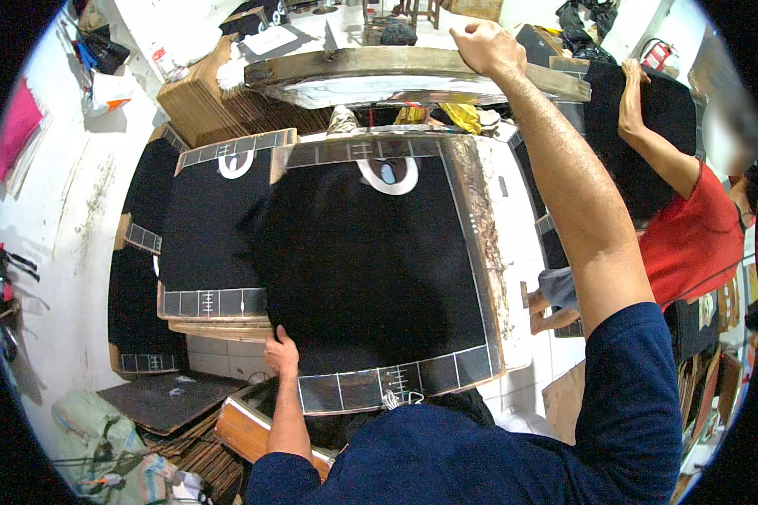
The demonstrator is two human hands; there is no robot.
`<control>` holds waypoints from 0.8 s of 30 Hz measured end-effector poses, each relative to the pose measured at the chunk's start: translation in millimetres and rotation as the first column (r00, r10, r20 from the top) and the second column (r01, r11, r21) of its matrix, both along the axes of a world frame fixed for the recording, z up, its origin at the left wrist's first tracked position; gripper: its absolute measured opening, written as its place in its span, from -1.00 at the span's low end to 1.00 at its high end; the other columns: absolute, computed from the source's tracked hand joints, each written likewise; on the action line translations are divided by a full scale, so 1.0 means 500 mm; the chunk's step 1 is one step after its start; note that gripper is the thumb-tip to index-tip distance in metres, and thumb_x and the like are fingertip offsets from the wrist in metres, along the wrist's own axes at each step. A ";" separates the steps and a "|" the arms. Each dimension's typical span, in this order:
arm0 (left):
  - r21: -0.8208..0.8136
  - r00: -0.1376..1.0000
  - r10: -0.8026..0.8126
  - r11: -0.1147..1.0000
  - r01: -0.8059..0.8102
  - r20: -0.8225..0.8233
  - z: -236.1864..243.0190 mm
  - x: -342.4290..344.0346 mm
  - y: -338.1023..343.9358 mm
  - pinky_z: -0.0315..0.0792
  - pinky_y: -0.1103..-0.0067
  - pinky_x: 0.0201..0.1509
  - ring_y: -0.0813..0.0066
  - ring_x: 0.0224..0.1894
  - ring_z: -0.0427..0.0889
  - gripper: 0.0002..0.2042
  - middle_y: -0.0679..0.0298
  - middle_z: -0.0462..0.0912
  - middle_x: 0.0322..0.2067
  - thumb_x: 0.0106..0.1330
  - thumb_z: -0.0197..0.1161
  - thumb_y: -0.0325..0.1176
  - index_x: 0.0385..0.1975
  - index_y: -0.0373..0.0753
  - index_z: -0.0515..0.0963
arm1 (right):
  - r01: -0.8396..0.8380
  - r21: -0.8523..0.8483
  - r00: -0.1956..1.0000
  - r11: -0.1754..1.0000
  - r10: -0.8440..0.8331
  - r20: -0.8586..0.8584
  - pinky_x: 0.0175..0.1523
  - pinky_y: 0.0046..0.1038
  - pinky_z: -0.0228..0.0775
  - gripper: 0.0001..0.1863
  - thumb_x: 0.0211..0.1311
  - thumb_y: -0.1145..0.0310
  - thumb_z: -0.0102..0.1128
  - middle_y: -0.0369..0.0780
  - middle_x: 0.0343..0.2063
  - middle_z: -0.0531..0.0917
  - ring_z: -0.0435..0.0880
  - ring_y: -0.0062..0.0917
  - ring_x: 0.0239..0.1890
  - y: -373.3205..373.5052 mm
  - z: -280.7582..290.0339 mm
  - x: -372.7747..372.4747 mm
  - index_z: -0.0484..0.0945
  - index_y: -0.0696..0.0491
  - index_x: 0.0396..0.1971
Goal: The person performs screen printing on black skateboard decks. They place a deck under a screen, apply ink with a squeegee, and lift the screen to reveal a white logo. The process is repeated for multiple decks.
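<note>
A large black panel [370, 278] lies flat before me, with a grey, white-lined border strip and a white ring-shaped print around a dark and pale-blue centre at its far edge. At its near left corner my left hand [283, 352] has its fingers curled against the edge, thumb upward; some fingers are hidden. Beyond the panel, a long wooden frame [354, 66] stands raised on edge, a pale glossy sheet showing under its bar. My right arm reaches far forward, and my right hand [490, 49] is closed over the top bar, right of its middle.
To the left lies a similar black panel [210, 219] on stacked boards. At right, a person in a red shirt [699, 244] leans a hand on another black panel [665, 118]. Stacked brown boards [202, 93] stand far left; a wooden box [253, 429] is near my left forearm.
</note>
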State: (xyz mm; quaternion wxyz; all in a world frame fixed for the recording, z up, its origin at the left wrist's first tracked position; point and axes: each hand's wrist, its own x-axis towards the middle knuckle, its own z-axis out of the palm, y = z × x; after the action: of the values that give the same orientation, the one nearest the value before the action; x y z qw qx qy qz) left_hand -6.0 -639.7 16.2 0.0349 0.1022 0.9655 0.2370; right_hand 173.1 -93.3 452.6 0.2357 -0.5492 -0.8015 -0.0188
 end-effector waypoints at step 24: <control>0.067 0.877 -0.409 0.911 0.406 0.253 0.036 0.047 0.108 0.52 0.13 0.18 -0.26 0.06 0.67 -0.25 -0.25 0.70 -0.06 0.13 0.52 0.15 0.07 -0.45 0.57 | -0.036 -0.031 0.990 0.999 0.032 -0.135 0.30 -0.12 0.47 -0.10 0.36 -0.42 -0.10 0.10 0.11 0.69 0.65 -0.03 0.22 0.023 0.100 -0.043 0.68 0.21 0.07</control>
State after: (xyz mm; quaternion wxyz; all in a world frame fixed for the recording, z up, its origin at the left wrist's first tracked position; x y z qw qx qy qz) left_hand 17.7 -585.8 34.1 0.2106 0.2712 0.9077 0.2412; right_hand 151.7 -81.5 502.7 0.2805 -0.5394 -0.7932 0.0355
